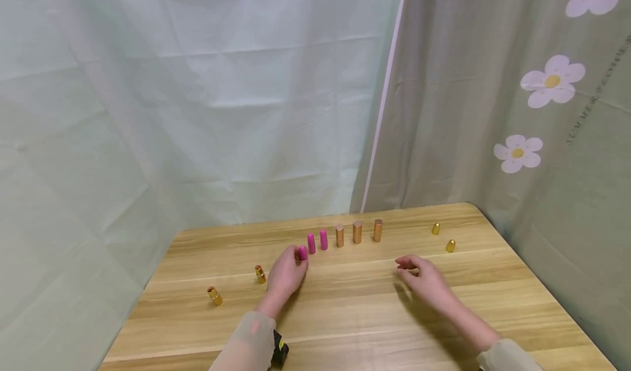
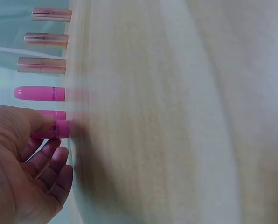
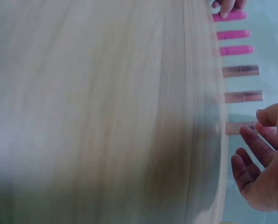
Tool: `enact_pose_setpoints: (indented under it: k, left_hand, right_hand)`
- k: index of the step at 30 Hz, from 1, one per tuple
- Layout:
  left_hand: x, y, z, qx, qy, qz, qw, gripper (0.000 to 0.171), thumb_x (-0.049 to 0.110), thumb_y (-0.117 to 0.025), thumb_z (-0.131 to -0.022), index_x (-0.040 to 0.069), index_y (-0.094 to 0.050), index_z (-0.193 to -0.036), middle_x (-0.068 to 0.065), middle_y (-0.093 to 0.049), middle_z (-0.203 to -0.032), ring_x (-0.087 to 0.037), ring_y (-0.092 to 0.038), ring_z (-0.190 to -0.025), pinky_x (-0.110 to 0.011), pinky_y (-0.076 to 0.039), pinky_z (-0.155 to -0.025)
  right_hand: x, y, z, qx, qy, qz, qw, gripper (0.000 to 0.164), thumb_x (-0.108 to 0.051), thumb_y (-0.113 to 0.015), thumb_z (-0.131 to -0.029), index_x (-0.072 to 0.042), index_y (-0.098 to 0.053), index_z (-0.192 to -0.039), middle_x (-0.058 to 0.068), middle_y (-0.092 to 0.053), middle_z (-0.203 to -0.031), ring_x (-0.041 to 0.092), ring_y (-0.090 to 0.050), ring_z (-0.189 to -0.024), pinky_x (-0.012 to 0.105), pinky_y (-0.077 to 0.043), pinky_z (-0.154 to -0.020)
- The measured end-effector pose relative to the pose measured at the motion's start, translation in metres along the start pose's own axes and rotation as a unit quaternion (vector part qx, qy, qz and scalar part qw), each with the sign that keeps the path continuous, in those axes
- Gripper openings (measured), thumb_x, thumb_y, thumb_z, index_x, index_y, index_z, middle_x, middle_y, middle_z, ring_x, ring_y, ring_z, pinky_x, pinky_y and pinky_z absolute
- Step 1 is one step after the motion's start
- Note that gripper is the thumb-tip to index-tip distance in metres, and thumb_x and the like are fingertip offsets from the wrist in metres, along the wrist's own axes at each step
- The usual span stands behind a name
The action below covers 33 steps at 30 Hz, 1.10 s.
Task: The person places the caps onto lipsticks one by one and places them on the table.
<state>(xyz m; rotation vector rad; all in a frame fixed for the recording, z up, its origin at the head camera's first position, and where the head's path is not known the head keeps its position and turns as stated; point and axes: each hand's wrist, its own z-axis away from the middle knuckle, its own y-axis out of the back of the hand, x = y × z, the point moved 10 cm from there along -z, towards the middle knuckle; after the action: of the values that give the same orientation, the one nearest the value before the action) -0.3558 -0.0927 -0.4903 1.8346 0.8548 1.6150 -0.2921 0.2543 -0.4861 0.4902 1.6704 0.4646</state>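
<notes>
My left hand (image 1: 287, 273) pinches a pink lipstick tube (image 2: 62, 129) between thumb and fingers, upright close over the table. Two more pink lipstick tubes (image 1: 311, 243) stand just to its right, and one partly hides behind the held one in the left wrist view. Farther along the same row are three rose-gold lipstick tubes (image 1: 357, 232). Over the right half of the table hovers my right hand (image 1: 425, 281), holding nothing, its fingers loosely bent. In the right wrist view its fingertips overlap the end rose-gold tube (image 3: 239, 128).
Two gold lipstick bases (image 1: 214, 296) with reddish tops stand left of my left hand. Beyond my right hand are two small gold caps (image 1: 451, 246), round-topped. The wooden table (image 1: 345, 316) is bordered by pale curtains (image 1: 236, 102), with flowers printed on the right side.
</notes>
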Motion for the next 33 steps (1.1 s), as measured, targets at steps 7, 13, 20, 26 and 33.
enact_pose_setpoints:
  k: [7, 13, 20, 26, 33]
  left_hand:
    - [-0.008, 0.003, -0.011, 0.01, 0.038, 0.001, 0.9992, 0.032, 0.018, -0.068, -0.096, 0.003, -0.063, -0.124, -0.012, -0.069, -0.113, -0.034, -0.066, -0.108, -0.051, -0.053, -0.091]
    - [-0.016, 0.005, -0.021, 0.02, 0.061, 0.01, 0.9979, 0.039, 0.017, -0.067, -0.097, 0.001, -0.06, -0.132, -0.016, -0.067, -0.122, -0.035, -0.063, -0.118, -0.052, -0.049, -0.098]
    - [-0.015, 0.011, -0.016, 0.041, 0.071, 0.038, 0.9959, 0.057, 0.027, -0.069, -0.095, 0.001, -0.049, -0.142, -0.02, -0.059, -0.133, -0.04, -0.06, -0.119, -0.056, -0.049, -0.096]
    - [-0.003, 0.026, -0.01, 0.079, 0.064, 0.097, 0.9901, 0.07, 0.034, -0.066, -0.097, 0.004, -0.037, -0.153, -0.019, -0.049, -0.143, -0.034, -0.062, -0.107, -0.051, -0.052, -0.088]
    - [0.025, 0.055, -0.004, 0.107, -0.001, 0.105, 0.9887, 0.064, 0.031, -0.065, -0.098, 0.008, -0.041, -0.153, -0.011, -0.051, -0.141, -0.029, -0.062, -0.109, -0.044, -0.054, -0.083]
  right_hand:
    - [0.01, 0.009, -0.001, 0.021, 0.011, 0.033, 0.999, 0.023, -0.015, -0.071, -0.097, -0.005, -0.071, -0.118, 0.004, -0.073, -0.107, 0.025, -0.068, -0.104, 0.047, -0.054, -0.094]
    - [0.008, 0.01, 0.002, 0.024, 0.009, 0.029, 0.999, 0.022, -0.015, -0.071, -0.098, -0.005, -0.071, -0.117, 0.003, -0.073, -0.106, 0.024, -0.068, -0.103, 0.046, -0.055, -0.093]
    - [0.008, 0.016, 0.003, 0.025, 0.005, 0.028, 0.999, 0.024, -0.016, -0.071, -0.098, -0.005, -0.07, -0.12, 0.005, -0.073, -0.108, 0.026, -0.068, -0.105, 0.046, -0.054, -0.093]
    - [0.006, 0.033, 0.003, 0.033, 0.009, 0.048, 0.998, 0.026, -0.017, -0.069, -0.099, -0.006, -0.069, -0.123, 0.005, -0.072, -0.11, 0.023, -0.068, -0.1, 0.038, -0.055, -0.084]
    - [0.004, 0.068, 0.0, 0.065, 0.022, 0.083, 0.994, 0.029, -0.021, -0.065, -0.101, -0.004, -0.069, -0.124, 0.007, -0.072, -0.109, 0.026, -0.065, -0.104, 0.033, -0.054, -0.08]
